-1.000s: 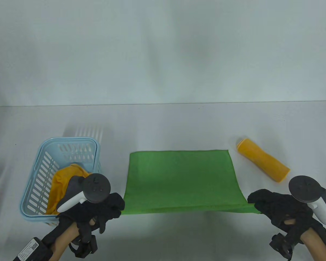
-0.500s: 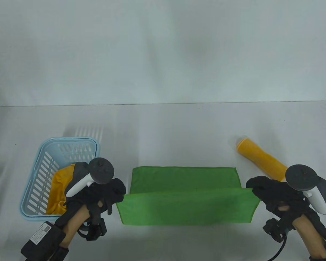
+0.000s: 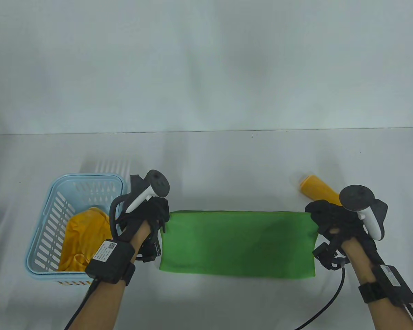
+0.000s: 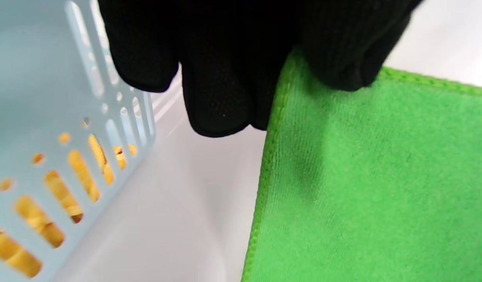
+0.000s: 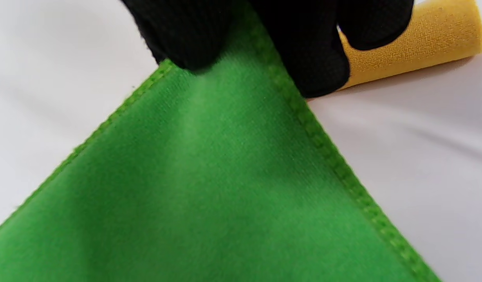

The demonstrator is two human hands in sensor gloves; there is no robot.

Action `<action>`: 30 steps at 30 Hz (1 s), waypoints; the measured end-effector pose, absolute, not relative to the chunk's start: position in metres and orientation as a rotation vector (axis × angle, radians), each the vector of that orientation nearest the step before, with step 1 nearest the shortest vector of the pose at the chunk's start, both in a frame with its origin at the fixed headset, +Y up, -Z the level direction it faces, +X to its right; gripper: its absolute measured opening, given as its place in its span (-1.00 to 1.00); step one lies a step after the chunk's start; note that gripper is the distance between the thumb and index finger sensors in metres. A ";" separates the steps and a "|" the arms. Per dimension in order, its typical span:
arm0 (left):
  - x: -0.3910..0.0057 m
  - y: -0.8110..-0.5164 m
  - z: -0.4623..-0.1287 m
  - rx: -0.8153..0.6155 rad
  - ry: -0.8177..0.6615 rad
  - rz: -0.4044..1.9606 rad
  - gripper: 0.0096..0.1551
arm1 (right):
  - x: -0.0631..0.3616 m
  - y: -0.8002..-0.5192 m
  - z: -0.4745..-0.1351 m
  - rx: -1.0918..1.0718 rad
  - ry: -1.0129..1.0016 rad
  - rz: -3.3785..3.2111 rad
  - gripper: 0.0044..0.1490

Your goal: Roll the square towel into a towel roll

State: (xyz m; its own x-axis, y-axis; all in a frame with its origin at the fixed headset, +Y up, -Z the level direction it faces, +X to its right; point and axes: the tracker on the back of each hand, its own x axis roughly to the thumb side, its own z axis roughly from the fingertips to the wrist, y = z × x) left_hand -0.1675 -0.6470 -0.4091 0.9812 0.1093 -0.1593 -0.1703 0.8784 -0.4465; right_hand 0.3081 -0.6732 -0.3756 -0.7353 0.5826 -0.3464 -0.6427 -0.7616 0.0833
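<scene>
With both far corners pinned, lies folded flat mid-table, green towel (image 3: 237,242), left hand (image 3: 148,213) pinching far-left corner beside blue basket (image 3: 41,237) of yellow cloth (image 3: 77,240), right hand (image 3: 334,220) gripping far-right corner, seemingly between thumb and fingers (image 5: 303,51), yellow towel roll (image 3: 318,189) just beyond.
</scene>
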 end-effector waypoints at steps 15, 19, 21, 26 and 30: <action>-0.137 -0.728 -0.452 -0.326 0.277 -0.047 -0.54 | 0.278 -0.731 -0.420 -0.698 0.188 2.715 -0.52; -0.142 -0.740 -0.454 -0.320 0.310 -0.021 -0.42 | 0.279 -0.741 -0.422 -0.735 0.190 2.738 -0.46; -0.146 -0.741 -0.453 -0.327 0.312 -0.009 -0.31 | 0.280 -0.742 -0.420 -0.752 0.183 2.753 -0.38; -0.152 -0.735 -0.449 -0.322 0.318 0.038 -0.14 | 0.283 -0.732 -0.414 -0.805 0.142 2.777 -0.22; -0.148 -0.724 -0.444 -0.299 0.290 0.044 -0.08 | 0.282 -0.717 -0.409 -0.802 0.102 2.782 -0.11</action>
State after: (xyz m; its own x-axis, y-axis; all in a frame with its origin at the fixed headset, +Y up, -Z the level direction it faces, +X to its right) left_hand -0.1481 -0.7238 -0.4440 0.9577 -0.0001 -0.2878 -0.0851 0.9551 -0.2838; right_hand 0.2824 -0.7167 -0.4086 -0.8192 0.2133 -0.5324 -0.2516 -0.9678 -0.0005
